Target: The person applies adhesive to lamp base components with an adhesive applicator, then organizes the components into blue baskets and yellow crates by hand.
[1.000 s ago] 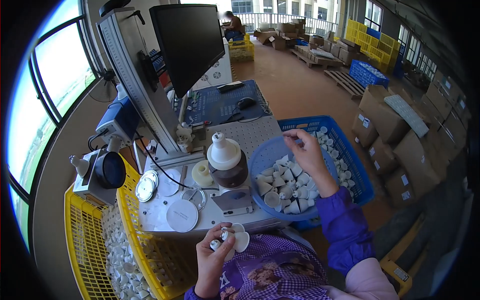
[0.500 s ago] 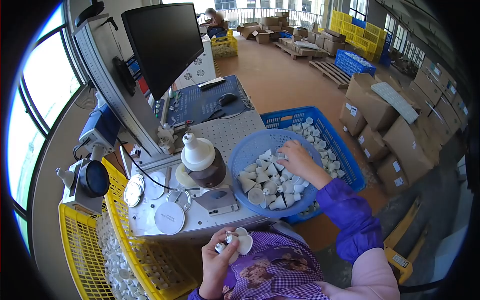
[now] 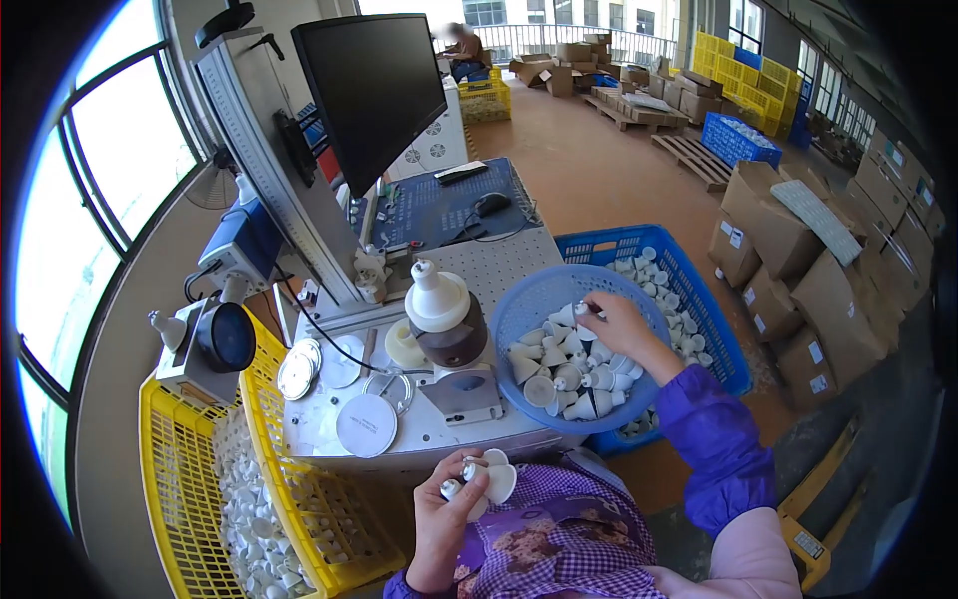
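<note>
White cone-shaped lamp housings with small metal pins fill a round light-blue plastic basket [image 3: 507,384]. Over its far right side, my right hand [image 3: 624,327] is closed, thumb and fingers pinching one lamp housing [image 3: 583,317] near its narrow pin end. Low in front of my apron, my left hand [image 3: 446,514] is wrapped round several more lamp housings [image 3: 499,483], their pin ends and wide rims poking out between the fingers. On the bench left of the basket, another white lamp housing [image 3: 437,298] sits upright on a dark round holder [image 3: 457,344].
A blue crate [image 3: 733,364] of housings stands beyond the basket, and a yellow crate [image 3: 185,499] of them is at lower left. The bench carries a monitor [image 3: 369,95], a mouse [image 3: 491,205] and flat discs [image 3: 366,425]. Cartons [image 3: 768,215] are stacked right; a person sits far back.
My view has swung a little left, so the scene sits further right. A lamp housing now shows between my right fingers, which were reaching among the pile. My left hand keeps its hold.
</note>
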Demonstrator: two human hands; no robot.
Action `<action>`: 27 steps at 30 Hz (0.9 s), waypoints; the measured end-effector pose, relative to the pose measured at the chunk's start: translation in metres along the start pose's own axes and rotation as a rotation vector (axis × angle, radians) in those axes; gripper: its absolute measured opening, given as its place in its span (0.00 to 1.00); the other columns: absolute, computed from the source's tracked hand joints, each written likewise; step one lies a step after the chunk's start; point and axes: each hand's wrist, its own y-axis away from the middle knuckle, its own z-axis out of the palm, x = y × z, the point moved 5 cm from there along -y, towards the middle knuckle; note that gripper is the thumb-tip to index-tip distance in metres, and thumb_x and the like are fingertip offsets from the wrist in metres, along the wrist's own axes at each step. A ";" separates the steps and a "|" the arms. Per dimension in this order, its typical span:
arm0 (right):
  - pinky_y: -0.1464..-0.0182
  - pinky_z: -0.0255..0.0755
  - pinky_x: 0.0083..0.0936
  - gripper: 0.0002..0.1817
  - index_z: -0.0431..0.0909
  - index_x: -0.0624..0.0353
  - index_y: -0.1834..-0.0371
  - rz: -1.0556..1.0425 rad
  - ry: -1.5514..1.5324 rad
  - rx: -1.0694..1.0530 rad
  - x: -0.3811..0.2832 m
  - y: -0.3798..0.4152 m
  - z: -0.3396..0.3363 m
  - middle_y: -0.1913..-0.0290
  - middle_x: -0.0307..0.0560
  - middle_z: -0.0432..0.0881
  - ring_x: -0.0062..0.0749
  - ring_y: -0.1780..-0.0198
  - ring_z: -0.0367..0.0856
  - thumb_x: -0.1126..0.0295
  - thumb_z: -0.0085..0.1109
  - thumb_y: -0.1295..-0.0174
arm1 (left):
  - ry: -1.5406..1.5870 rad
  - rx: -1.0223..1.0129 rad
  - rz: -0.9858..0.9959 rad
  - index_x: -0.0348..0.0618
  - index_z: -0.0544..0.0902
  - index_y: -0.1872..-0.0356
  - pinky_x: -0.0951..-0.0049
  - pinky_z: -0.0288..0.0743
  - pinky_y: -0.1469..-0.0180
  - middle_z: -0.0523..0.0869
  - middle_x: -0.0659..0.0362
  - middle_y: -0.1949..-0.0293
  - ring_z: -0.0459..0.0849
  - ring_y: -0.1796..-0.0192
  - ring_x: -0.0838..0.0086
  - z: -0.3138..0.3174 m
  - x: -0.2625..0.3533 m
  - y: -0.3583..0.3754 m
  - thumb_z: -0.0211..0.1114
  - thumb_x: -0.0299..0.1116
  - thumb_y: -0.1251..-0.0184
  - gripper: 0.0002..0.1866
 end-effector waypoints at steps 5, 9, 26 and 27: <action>0.59 0.72 0.26 0.12 0.74 0.64 0.62 -0.001 -0.416 0.060 -0.010 0.024 -0.007 0.67 0.46 0.80 0.31 0.63 0.80 0.68 0.62 0.41 | 0.034 0.095 0.049 0.34 0.84 0.64 0.72 0.70 0.46 0.80 0.55 0.50 0.77 0.48 0.71 -0.012 0.017 0.000 0.68 0.24 0.44 0.07; 0.62 0.71 0.18 0.09 0.74 0.63 0.60 0.073 -0.781 0.052 -0.028 0.044 -0.008 0.65 0.39 0.80 0.19 0.62 0.77 0.70 0.60 0.38 | 0.037 0.147 0.143 0.35 0.84 0.64 0.69 0.68 0.44 0.80 0.53 0.50 0.77 0.47 0.69 -0.026 0.024 0.000 0.68 0.24 0.44 0.07; 0.56 0.73 0.19 0.14 0.73 0.64 0.54 0.064 -0.978 0.230 -0.035 0.071 0.022 0.59 0.43 0.80 0.21 0.57 0.78 0.73 0.63 0.41 | -0.993 1.275 0.368 0.27 0.79 0.56 0.72 0.77 0.55 0.78 0.51 0.52 0.80 0.57 0.68 -0.361 0.098 0.117 0.65 0.33 0.36 0.16; 0.56 0.73 0.19 0.14 0.73 0.64 0.54 0.061 -0.986 0.228 -0.035 0.071 0.023 0.59 0.43 0.80 0.21 0.57 0.78 0.73 0.63 0.41 | -1.305 1.236 0.227 0.28 0.80 0.55 0.70 0.78 0.57 0.77 0.50 0.50 0.78 0.49 0.65 -0.372 0.100 0.114 0.67 0.33 0.39 0.17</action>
